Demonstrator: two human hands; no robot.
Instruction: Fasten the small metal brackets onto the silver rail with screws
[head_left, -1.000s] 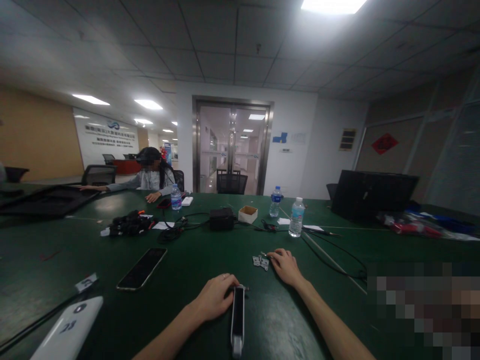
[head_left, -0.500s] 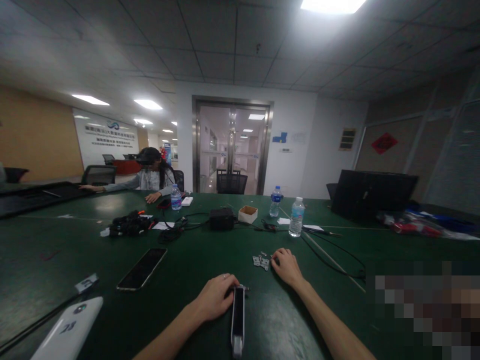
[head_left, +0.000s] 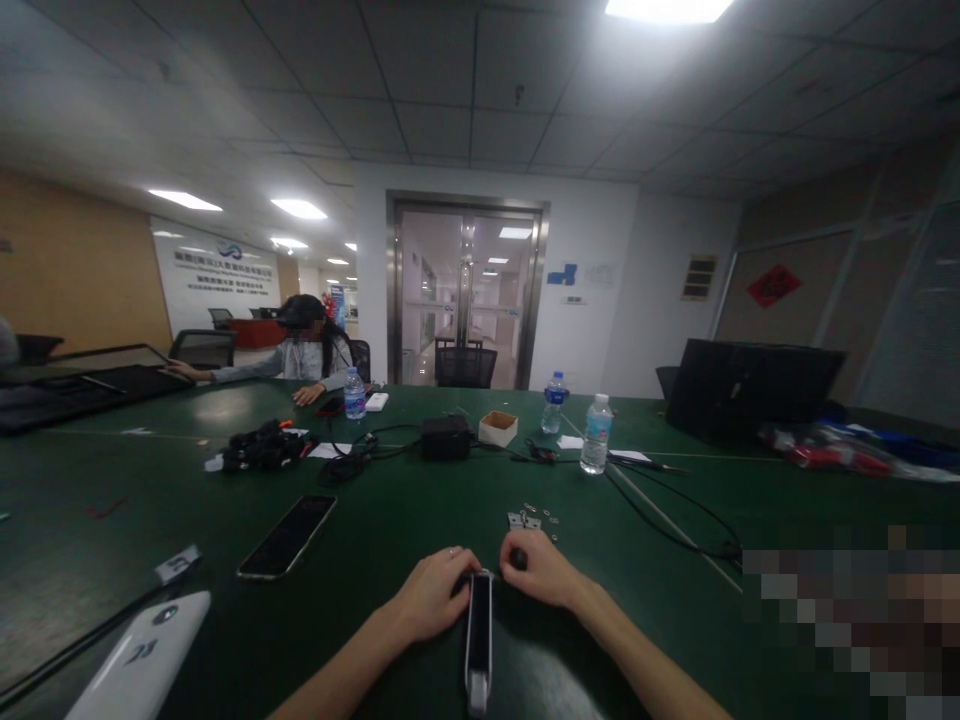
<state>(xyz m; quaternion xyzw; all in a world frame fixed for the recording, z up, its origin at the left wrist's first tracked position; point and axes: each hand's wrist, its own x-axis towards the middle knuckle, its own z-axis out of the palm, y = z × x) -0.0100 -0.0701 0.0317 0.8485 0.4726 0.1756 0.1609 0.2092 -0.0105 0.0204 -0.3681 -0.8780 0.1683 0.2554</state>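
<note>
My left hand [head_left: 436,592] rests on the green table, its fingers closed against the left side and far end of a long narrow piece [head_left: 478,630] with a dark face and a silver rim. That piece points straight at me. Just right of its far end is my right hand [head_left: 536,568], fingers curled into a pinch; whatever lies between them is too small or hidden to make out. Beyond the right hand, partly covered by it, lies a small silver metal plate [head_left: 523,520] with holes. Several tiny metal bits [head_left: 553,520] are scattered beside it.
A dark phone [head_left: 289,537] and a white device [head_left: 142,660] lie to the left. Farther back are a black box [head_left: 445,438] with cables, a small open carton [head_left: 498,428] and water bottles [head_left: 596,435]. Across the table sits a person wearing a headset [head_left: 301,312].
My right hand has come back and left from the small metal parts to the far end of the long piece, its fingers now curled. The left hand stays in place.
</note>
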